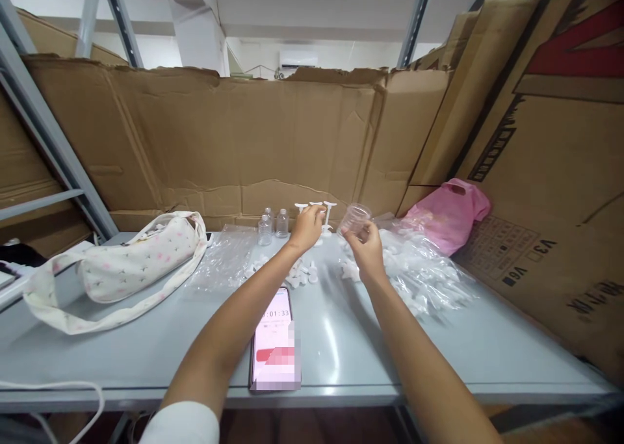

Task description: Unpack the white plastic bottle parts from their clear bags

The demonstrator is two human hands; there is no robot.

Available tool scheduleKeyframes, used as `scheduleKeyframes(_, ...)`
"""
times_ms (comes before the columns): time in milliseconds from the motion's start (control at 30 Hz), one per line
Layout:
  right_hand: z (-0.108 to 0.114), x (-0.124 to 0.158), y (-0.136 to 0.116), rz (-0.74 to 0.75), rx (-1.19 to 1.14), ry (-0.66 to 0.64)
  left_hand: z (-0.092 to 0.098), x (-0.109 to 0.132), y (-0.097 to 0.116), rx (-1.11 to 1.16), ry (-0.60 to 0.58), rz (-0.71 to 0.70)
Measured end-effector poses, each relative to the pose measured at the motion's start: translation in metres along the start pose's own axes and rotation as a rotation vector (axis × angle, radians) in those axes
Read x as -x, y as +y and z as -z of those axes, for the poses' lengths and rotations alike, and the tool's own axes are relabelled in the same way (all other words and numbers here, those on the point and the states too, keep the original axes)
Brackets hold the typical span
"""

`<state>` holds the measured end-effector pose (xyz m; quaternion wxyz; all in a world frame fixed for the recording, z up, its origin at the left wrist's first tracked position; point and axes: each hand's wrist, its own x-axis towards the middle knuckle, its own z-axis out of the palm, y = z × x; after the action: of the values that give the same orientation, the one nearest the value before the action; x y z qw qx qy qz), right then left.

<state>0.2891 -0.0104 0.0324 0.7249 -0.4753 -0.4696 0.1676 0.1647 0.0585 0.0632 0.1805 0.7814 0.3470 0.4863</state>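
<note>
A small clear plastic cup (pixel 355 219), round and thin-walled, sits in the right hand (pixel 368 250). The fingers are clamped on its lower side and hold it above the smooth grey table (pixel 341 340). The cup is tilted, its axis leaning left of upright. The left hand (pixel 306 228) reaches forward with the arm nearly straight. Its fingers curl together at three upright white T-shaped plastic stems (pixel 327 212); whether they grip one cannot be told. Small clear bottles (pixel 273 223) stand just left. Crinkled clear bags (pixel 424 272) lie to the right, and a phone (pixel 275 340) lies between the forearms.

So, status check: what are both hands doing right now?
Left hand at white pump tops, grip unclear. Right hand holds clear jar. Nothing between them; phone lies apart.
</note>
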Motion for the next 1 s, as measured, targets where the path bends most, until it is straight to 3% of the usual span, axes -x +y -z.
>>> scheduleKeyframes(133, -0.01, 0.008, -0.004, -0.307, -0.458, -0.23, 0.026, 0.04, 0.015, 0.032, -0.179, -0.036)
scheduleKeyframes(233, -0.017, 0.019, -0.009, -0.477, -0.617, -0.424, 0.048, 0.066, 0.016, -0.112, -0.186, -0.109)
scheduleKeyframes(400, -0.018, 0.031, -0.02, -0.644, -0.624, -0.689, 0.087, 0.094, -0.002, -0.318, -0.09, -0.235)
scheduleKeyframes(600, -0.013, 0.03, -0.024, -0.828, -0.471, -1.015, 0.113, 0.105, -0.006, -0.558, -0.238, -0.414)
scheduleKeyframes(667, -0.011, 0.032, -0.027, -0.816, -0.443, -1.1, 0.116, 0.106, 0.0, -0.577, -0.246, -0.394)
scheduleKeyframes(767, -0.01, 0.038, -0.032, -0.68, -0.414, -1.163, 0.119, 0.105, 0.007, -0.511, -0.269, -0.29)
scheduleKeyframes(1000, -0.016, 0.052, -0.037, -0.122, -0.047, -1.022, 0.131, 0.1, 0.005, -0.332, -0.356, -0.1)
